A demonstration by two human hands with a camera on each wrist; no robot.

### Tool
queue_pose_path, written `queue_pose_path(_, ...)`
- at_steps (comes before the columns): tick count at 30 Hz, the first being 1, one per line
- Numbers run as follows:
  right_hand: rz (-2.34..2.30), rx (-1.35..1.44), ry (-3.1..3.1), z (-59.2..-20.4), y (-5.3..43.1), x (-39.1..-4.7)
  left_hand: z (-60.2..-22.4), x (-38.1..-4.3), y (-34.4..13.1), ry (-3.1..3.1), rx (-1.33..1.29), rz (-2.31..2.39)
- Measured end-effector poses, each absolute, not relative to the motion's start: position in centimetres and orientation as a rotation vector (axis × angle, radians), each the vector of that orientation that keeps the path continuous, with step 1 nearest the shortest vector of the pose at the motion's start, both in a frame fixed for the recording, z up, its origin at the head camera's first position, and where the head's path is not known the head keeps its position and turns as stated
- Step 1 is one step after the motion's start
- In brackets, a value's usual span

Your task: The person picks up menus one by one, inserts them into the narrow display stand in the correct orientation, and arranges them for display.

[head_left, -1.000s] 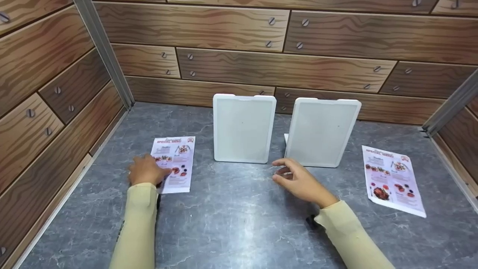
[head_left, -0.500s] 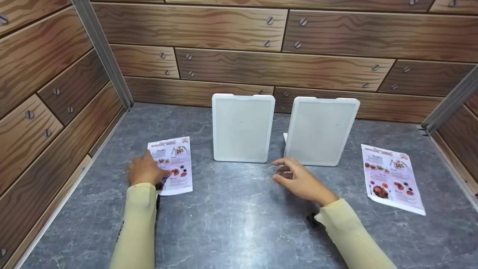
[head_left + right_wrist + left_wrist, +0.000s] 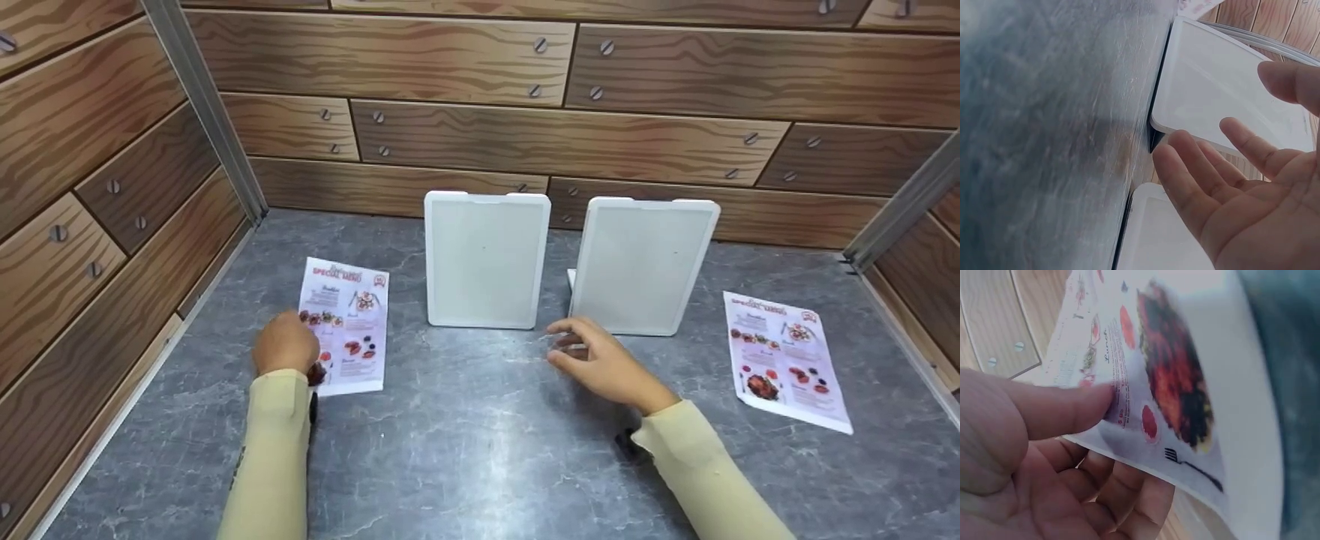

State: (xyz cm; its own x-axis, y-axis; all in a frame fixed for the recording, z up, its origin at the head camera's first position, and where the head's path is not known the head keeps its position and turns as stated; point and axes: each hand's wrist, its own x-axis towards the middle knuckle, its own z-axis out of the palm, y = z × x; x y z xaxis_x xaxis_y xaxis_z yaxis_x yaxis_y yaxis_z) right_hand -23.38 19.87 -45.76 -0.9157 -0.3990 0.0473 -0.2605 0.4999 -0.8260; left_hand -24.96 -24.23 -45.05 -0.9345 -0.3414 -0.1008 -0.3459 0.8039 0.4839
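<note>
My left hand (image 3: 285,345) pinches the left edge of a printed paper menu (image 3: 352,330). In the left wrist view the thumb (image 3: 1072,408) lies on the printed face and the curled fingers are behind the sheet, whose edge bends up. My right hand (image 3: 604,367) hovers, loosely curved, in front of two upright white display stands, holding nothing. The left stand (image 3: 486,262) faces forward; the right stand (image 3: 643,266) is turned slightly. The right wrist view shows relaxed fingers (image 3: 1190,174), apart from the stands.
A second paper menu (image 3: 784,360) lies on the grey marbled tabletop (image 3: 450,450) at the right, one corner slightly lifted. Wood-patterned walls (image 3: 465,67) close off the back and both sides.
The left menu has turned a little and its top edge has shifted; my left hand has rolled so the thumb is now hidden in the head view. My right hand stays in place.
</note>
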Motion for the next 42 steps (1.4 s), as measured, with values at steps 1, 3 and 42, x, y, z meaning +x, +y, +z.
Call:
queue_pose_path(1, -1.381, -0.575, 2.593, -45.7, 19.8, -23.4, -45.1, -25.0, -24.3, 2.977, -0.568, 0.814)
queue_pose_path(3, -1.376, -0.58, 2.602, -45.7, 19.8, -23.5, -45.0, -24.9, -24.4, 2.98, -0.575, 0.843)
queue_pose_path(42, -1.419, -0.578, 2.664, -45.8, 20.1, -23.7, -42.1, -24.9, -23.7, 3.078, -0.411, 1.374)
